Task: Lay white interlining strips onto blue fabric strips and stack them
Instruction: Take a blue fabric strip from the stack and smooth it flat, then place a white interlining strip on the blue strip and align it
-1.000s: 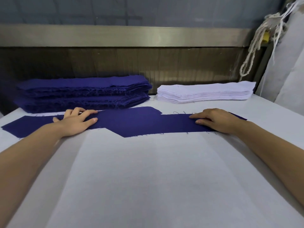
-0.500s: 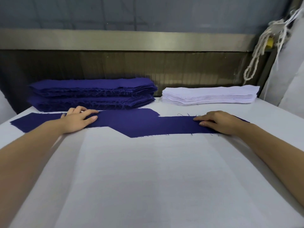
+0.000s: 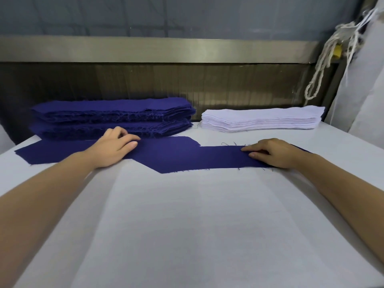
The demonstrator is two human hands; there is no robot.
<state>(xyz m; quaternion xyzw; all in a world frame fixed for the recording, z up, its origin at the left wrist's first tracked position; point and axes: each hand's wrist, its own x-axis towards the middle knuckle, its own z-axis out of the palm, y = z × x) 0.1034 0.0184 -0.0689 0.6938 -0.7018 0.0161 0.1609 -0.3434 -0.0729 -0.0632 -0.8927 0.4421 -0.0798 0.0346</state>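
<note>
Wide white counter (image 3: 187, 225) in front of the person, covered in pale cloth, and nearly all the action is at its far edge. Back left sits the blue stack (image 3: 112, 117), 2 thick bundles one on top of the other, raw edges fraying. Just right of it, a little apart, the white stack (image 3: 261, 119) of interlining, neat and tall. Neither pile is being touched right now.

In front of both piles lies 1 blue strip (image 3: 187, 156), spread flat along the counter, stepped in the middle so its left half sits a bit further back than its right. No white piece on it, the blue is bare from end to end.

Left hand (image 3: 113, 149) is down on the left half, palm on the cloth, fingers loosely bent, pressing and gripping nothing. Right hand (image 3: 274, 152) rests near the right end, fingertips on the fabric, likewise holding nothing that I can see. Looks like smoothing to me.

A few loose threads (image 3: 228, 144) stick up along the far edge by the right hand.

So where are we? I'd say the very start of a pairing: blue is placed, white is yet to be fetched from the back right. No finished paired pile is in sight, and with both stacks this thick, plenty remains.
</note>
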